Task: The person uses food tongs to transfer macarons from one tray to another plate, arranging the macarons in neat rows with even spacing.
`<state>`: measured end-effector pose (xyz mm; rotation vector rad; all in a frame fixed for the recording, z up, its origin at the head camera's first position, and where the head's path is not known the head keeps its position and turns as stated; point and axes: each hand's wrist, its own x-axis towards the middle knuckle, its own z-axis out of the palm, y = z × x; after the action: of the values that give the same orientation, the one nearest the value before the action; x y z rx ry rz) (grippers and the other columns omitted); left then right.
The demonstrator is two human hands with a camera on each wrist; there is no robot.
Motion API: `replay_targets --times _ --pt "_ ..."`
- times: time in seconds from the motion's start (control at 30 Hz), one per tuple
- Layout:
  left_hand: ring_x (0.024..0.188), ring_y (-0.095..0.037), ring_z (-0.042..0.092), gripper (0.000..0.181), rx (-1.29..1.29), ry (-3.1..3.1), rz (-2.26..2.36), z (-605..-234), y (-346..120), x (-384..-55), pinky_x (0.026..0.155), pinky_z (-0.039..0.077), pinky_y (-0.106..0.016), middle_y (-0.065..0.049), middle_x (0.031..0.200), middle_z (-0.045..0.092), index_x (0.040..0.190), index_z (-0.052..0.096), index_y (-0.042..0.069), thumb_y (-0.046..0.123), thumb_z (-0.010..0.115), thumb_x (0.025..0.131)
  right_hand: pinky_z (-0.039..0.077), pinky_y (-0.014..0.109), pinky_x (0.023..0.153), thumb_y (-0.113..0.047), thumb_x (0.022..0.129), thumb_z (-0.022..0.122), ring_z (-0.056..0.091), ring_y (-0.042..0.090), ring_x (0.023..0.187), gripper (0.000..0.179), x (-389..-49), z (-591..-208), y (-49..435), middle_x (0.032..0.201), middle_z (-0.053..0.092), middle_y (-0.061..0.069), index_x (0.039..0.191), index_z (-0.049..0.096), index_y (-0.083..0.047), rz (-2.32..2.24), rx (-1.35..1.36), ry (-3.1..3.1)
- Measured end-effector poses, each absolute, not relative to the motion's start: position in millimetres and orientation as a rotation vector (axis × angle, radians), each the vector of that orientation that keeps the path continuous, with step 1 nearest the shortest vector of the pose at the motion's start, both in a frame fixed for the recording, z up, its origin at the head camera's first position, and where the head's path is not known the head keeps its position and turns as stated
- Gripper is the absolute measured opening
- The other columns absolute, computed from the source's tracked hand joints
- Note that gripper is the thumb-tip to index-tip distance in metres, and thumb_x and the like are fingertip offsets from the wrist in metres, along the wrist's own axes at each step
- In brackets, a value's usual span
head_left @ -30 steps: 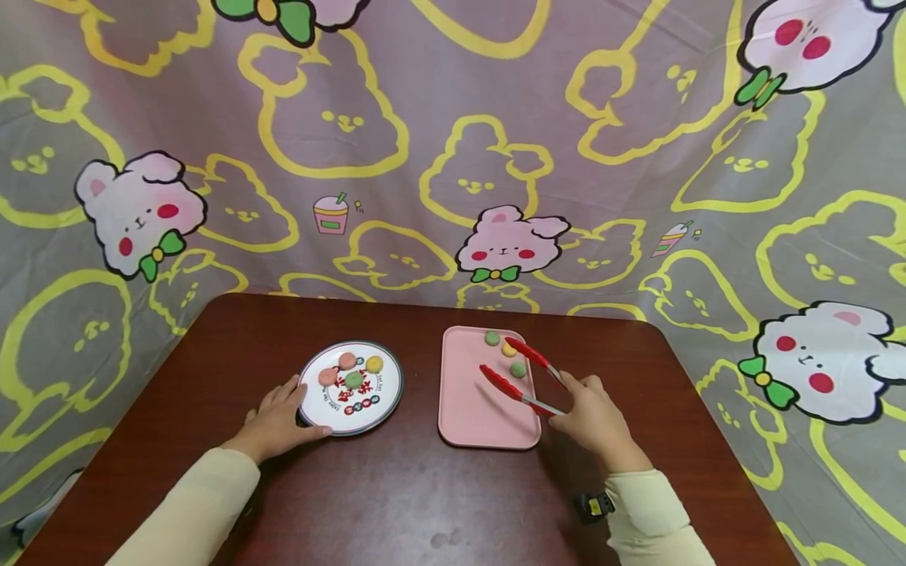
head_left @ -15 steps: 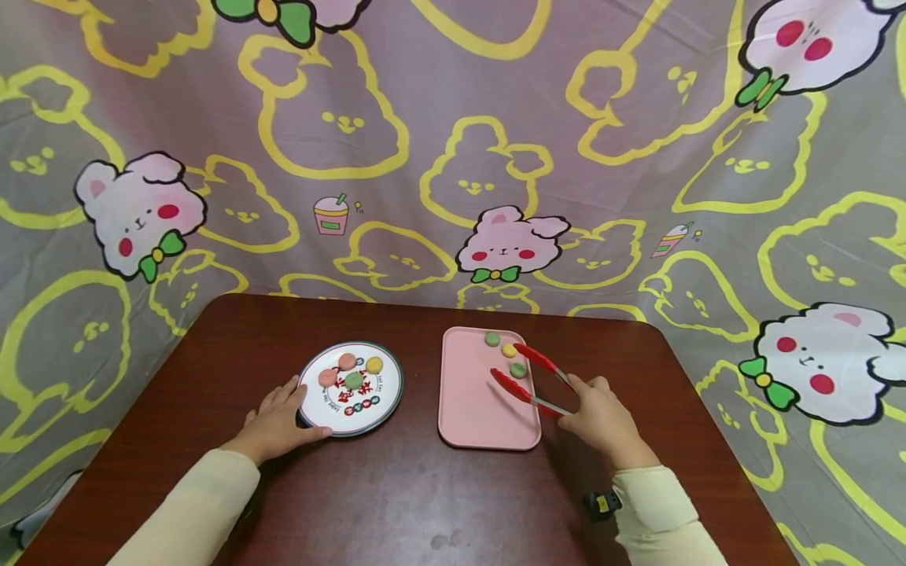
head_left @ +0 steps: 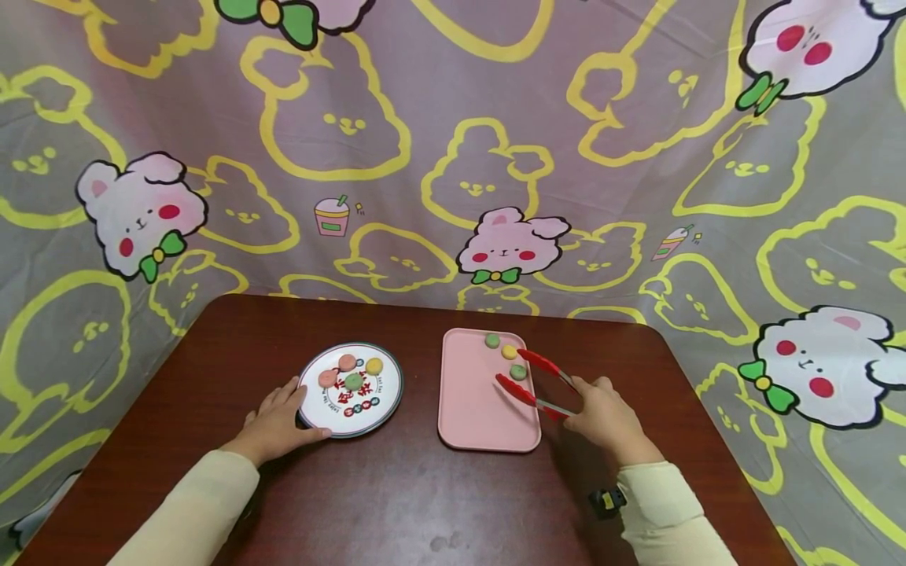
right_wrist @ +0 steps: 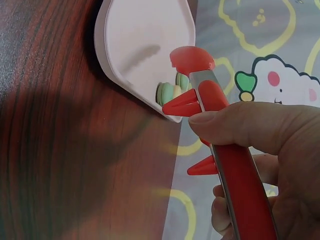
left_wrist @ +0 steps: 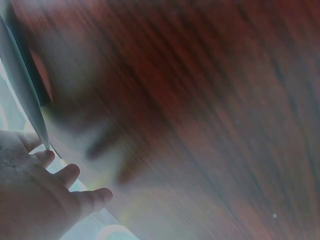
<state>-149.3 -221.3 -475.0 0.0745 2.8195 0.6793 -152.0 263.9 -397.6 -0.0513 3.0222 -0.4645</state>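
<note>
My left hand rests against the left rim of a round white plate, fingers extended along its edge and thumb at the front. On the plate lie two pink macarons, a yellow one and a green one. In my right hand I grip red-tipped metal tongs, spread apart with nothing between the tips. The tips hover over the right side of a pink tray. Near them on the tray sit a yellow macaron and two green macarons. The right wrist view shows the thumb on the tongs.
Both plate and tray stand on a dark brown wooden table. A strip of tabletop separates them. Patterned cloth hangs behind the table and at both sides. A small black device is at my right wrist.
My right hand has shifted a little right and toward me with the spread tongs, so their tips have moved off the yellow macaron. The left hand and plate have stayed put.
</note>
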Motion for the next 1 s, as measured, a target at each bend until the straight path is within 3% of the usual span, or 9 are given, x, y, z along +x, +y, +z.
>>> replay_targets --times 0.47,1.0 --pt "0.135 -0.057 0.014 0.112 0.072 2.824 0.678 -473.8 -221.1 -148.7 0.098 0.015 -0.078 -0.032 0.153 0.015 0.146 0.027 -0.01 0.064 0.07 0.074 0.047 0.039 0.052 -0.015 0.068 0.078 0.051 0.023 0.067 0.075 -155.9 -400.3 269.8 0.094 0.051 0.02 0.134 0.05 0.005 -0.423 -0.037 2.98" --pt "0.135 -0.057 0.014 0.113 0.054 2.821 0.674 -473.8 -220.6 -148.5 0.099 0.015 -0.077 -0.032 0.153 0.015 0.146 0.027 -0.01 0.064 0.07 0.073 0.05 0.045 0.056 -0.017 0.069 0.077 0.054 0.025 0.069 0.067 -160.1 -400.3 273.0 0.089 0.051 0.017 0.13 0.055 0.001 -0.366 -0.064 2.963"
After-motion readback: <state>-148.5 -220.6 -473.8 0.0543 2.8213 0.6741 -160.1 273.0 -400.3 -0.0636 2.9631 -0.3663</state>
